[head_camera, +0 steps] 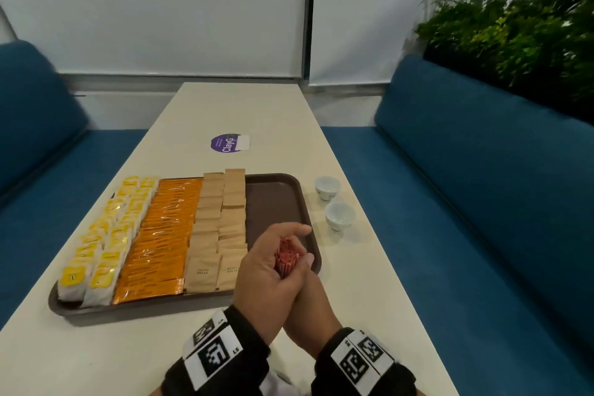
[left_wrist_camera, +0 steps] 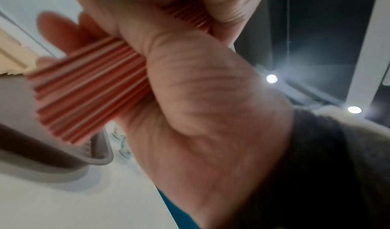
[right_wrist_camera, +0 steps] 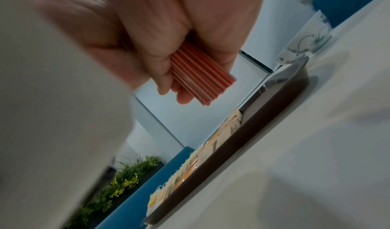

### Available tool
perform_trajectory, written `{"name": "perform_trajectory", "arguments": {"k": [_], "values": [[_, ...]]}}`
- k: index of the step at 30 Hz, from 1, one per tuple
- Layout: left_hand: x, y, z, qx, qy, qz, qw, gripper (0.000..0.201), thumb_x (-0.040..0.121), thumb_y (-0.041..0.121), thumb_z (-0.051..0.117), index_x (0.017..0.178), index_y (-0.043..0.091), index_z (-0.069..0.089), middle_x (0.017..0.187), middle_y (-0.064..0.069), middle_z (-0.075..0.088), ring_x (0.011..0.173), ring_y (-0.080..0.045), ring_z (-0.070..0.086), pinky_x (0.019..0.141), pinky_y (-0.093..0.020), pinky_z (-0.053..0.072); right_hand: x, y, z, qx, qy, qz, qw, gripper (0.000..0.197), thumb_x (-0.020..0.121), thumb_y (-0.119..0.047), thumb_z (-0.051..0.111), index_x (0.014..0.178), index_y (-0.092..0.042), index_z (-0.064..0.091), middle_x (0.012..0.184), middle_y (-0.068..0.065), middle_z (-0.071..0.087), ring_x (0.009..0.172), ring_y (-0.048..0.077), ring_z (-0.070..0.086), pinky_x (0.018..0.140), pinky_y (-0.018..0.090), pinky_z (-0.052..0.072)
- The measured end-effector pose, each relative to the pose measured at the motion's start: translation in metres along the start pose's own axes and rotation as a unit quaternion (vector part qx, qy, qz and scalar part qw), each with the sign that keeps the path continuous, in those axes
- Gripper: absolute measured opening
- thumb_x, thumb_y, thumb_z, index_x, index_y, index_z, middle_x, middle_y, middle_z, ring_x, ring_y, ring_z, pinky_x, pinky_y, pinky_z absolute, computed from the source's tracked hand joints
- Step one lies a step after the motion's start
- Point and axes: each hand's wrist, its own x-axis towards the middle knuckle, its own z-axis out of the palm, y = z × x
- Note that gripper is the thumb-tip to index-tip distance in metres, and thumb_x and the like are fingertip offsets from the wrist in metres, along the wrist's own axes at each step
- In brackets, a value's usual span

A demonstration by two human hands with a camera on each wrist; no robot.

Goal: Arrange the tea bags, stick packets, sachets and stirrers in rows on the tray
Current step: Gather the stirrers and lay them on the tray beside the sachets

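Observation:
A bundle of red stirrers (head_camera: 286, 255) is held on end above the near right corner of the brown tray (head_camera: 276, 199). My left hand (head_camera: 263, 270) wraps it from the left, and my right hand (head_camera: 310, 299) grips it from below and the right. Both wrist views show curled fingers round the stirrers (left_wrist_camera: 84, 91) (right_wrist_camera: 198, 77). On the tray lie rows of yellow tea bags (head_camera: 106, 235), orange stick packets (head_camera: 164, 235) and brown sachets (head_camera: 218, 228). The tray's right strip is bare.
Two small white cups (head_camera: 327, 186) (head_camera: 339, 217) stand on the white table just right of the tray. A purple sticker (head_camera: 229, 142) lies beyond it. Blue benches (head_camera: 482, 186) flank the table, with plants (head_camera: 514, 26) behind the right one.

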Motion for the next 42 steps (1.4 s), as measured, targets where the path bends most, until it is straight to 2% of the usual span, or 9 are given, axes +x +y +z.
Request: {"name": "perform_trajectory", "arguments": {"k": [3, 8, 13, 17, 22, 28, 31, 35, 42], "values": [[-0.001, -0.009, -0.003, 0.0, 0.024, -0.003, 1.0, 0.005, 0.071, 0.037, 0.057, 0.075, 0.034, 0.057, 0.084, 0.014, 0.062, 0.08, -0.001, 0.059, 0.069, -0.005, 0.042, 0.002, 0.003, 0.01, -0.025, -0.002, -0.016, 1.0, 0.021, 0.089, 0.007, 0.052, 0.104, -0.001, 0.064, 0.078, -0.018, 0.056, 0.069, -0.017, 0.056, 0.065, 0.005, 0.044], [0.004, -0.011, -0.015, -0.005, 0.094, -0.007, 0.996, 0.008, 0.073, 0.04, 0.058, 0.08, 0.041, 0.056, 0.081, 0.02, 0.061, 0.076, -0.003, 0.059, 0.066, -0.008, 0.045, 0.007, 0.02, 0.017, 0.11, -0.059, 0.118, 0.985, 0.024, 0.07, 0.004, 0.059, 0.087, -0.011, 0.067, 0.06, -0.007, 0.063, 0.057, 0.008, 0.059, 0.056, 0.024, 0.047], [0.008, -0.004, -0.027, -0.009, 0.116, 0.026, 0.993, 0.008, 0.074, 0.04, 0.059, 0.081, 0.044, 0.057, 0.079, 0.014, 0.062, 0.07, -0.011, 0.061, 0.064, -0.028, 0.053, 0.003, 0.012, 0.002, 0.426, -0.164, 0.183, 0.871, 0.062, 0.068, 0.0, 0.048, 0.13, 0.006, 0.048, 0.113, 0.018, 0.061, 0.106, 0.029, 0.06, 0.096, 0.048, 0.048], [0.006, -0.009, -0.024, 0.011, 0.09, 0.045, 0.995, 0.012, 0.076, 0.036, 0.059, 0.084, 0.044, 0.055, 0.082, 0.018, 0.061, 0.076, -0.005, 0.059, 0.069, -0.014, 0.047, 0.005, 0.0, -0.006, 0.529, -0.175, 0.188, 0.809, 0.058, 0.066, -0.014, 0.061, 0.119, 0.007, 0.057, 0.108, 0.021, 0.061, 0.094, 0.028, 0.062, 0.077, 0.038, 0.053], [0.002, -0.012, -0.018, 0.0, 0.075, 0.036, 0.997, 0.019, 0.078, 0.035, 0.057, 0.095, 0.042, 0.053, 0.085, 0.015, 0.061, 0.078, -0.004, 0.06, 0.069, -0.006, 0.044, 0.008, 0.011, -0.004, 0.466, -0.126, 0.267, 0.834, 0.064, 0.092, -0.045, 0.046, 0.131, 0.006, 0.05, 0.111, 0.018, 0.059, 0.093, 0.024, 0.062, 0.073, 0.032, 0.055], [0.01, -0.011, -0.019, 0.004, 0.071, 0.057, 0.996, 0.016, 0.077, 0.037, 0.059, 0.087, 0.049, 0.056, 0.085, 0.017, 0.06, 0.08, -0.006, 0.059, 0.072, -0.015, 0.047, 0.009, 0.016, -0.001, 0.462, -0.141, 0.253, 0.838, 0.071, 0.092, -0.058, 0.04, 0.132, -0.001, 0.053, 0.128, 0.018, 0.056, 0.121, 0.029, 0.052, 0.098, 0.037, 0.046], [0.011, -0.013, -0.023, -0.041, 0.071, 0.005, 0.997, 0.014, 0.073, 0.036, 0.065, 0.077, 0.047, 0.057, 0.075, 0.013, 0.06, 0.065, -0.011, 0.058, 0.064, -0.033, 0.051, 0.007, 0.02, -0.001, 0.456, -0.15, 0.235, 0.845, 0.07, 0.074, -0.046, 0.064, 0.123, 0.003, 0.056, 0.111, 0.016, 0.062, 0.102, 0.026, 0.06, 0.088, 0.038, 0.048], [0.019, -0.013, -0.031, -0.082, 0.044, -0.049, 0.994, 0.023, 0.072, 0.028, 0.073, 0.07, 0.044, 0.057, 0.068, 0.01, 0.059, 0.06, -0.014, 0.057, 0.064, -0.036, 0.049, 0.012, -0.002, -0.02, 0.232, -0.21, 0.124, 0.942, 0.049, 0.061, -0.011, 0.069, 0.109, -0.008, 0.059, 0.092, 0.003, 0.065, 0.08, 0.015, 0.062, 0.076, 0.031, 0.05], [0.019, 0.01, -0.025, -0.055, -0.1, -0.013, 0.993, 0.044, 0.066, 0.033, 0.076, 0.102, 0.043, 0.051, 0.089, 0.015, 0.062, 0.088, -0.002, 0.062, 0.076, -0.011, 0.046, 0.015, -0.025, -0.004, 0.045, -0.104, 0.004, 0.994, 0.029, 0.08, 0.013, 0.057, 0.078, -0.016, 0.053, 0.049, -0.009, 0.057, 0.046, 0.007, 0.053, 0.044, 0.02, 0.043]]}}
